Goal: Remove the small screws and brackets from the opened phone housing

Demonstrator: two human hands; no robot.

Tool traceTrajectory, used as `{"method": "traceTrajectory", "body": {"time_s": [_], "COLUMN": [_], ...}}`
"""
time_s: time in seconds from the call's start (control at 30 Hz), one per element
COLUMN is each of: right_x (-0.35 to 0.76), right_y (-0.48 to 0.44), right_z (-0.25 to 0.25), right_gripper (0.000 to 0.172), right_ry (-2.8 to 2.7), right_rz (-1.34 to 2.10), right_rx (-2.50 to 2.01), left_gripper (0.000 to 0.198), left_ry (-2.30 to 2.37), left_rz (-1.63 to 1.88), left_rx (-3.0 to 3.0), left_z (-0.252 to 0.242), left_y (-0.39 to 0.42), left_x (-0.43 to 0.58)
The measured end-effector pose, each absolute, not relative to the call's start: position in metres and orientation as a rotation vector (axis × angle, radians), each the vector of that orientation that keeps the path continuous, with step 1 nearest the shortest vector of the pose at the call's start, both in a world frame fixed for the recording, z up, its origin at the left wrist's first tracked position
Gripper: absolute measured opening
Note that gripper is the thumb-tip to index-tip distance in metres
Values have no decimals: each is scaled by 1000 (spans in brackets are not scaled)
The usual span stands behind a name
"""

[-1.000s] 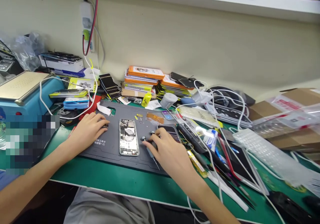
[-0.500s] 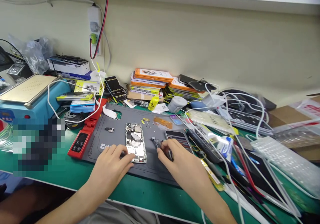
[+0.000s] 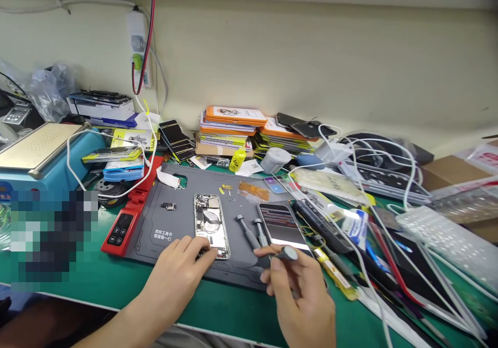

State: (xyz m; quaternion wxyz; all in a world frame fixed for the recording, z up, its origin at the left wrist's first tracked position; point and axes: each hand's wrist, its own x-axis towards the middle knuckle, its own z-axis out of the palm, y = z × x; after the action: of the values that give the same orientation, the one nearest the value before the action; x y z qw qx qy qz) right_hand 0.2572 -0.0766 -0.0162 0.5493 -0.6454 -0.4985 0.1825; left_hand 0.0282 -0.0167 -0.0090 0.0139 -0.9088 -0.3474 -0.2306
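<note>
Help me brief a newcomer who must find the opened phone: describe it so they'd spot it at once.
Find the dark grey mat at the green bench's front. The opened phone lies at its middle, the left hand touching its near end. Unlike the glossy phone to its right, it shows bare metal innards.

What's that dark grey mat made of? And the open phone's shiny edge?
The mat looks like matte rubber or silicone: dull, flat, no glare. The open phone has a rim like polished metal, glinting silver; I can't be sure.

The left hand (image 3: 175, 280) lies palm down, fingers (image 3: 204, 256) stretched forward; the right hand (image 3: 305, 298) hovers with fingers (image 3: 272, 266) pinched together.
</note>
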Motion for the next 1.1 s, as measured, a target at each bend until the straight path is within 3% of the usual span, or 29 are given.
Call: {"method": "traceTrajectory", "body": {"time_s": [0.23, 0.5, 0.63, 0.77, 0.9, 1.1], "right_x": [254, 254, 258, 258, 237, 198], "right_y": [-74, -76, -74, -77, -78, -58], "right_z": [-35, -36, -36, -30, -16, -15], "right_gripper": [42, 66, 59, 43, 30, 44], "right_ry": [-1196, -1462, -1483, -1340, -1198, -1415], "right_rz": [354, -63, -137, 7, 296, 246], "right_rx": [-1377, -1345, -1368, -1334, -1263, -1124], "left_gripper": [40, 35, 28, 33, 13, 17], "left_ry": [-1015, -911, -957, -1168, -1338, -1464], "left_rz": [-692, -657, -746, -1045, -1186, -995], "left_rx": [-2819, -2955, -3001, -2940, -2760, -2889], "left_z": [-1, 4, 5, 6, 2, -3], "left_y": [-19, -46, -47, -42, -37, -28], "left_x": [28, 23, 24, 23, 18, 13]}}
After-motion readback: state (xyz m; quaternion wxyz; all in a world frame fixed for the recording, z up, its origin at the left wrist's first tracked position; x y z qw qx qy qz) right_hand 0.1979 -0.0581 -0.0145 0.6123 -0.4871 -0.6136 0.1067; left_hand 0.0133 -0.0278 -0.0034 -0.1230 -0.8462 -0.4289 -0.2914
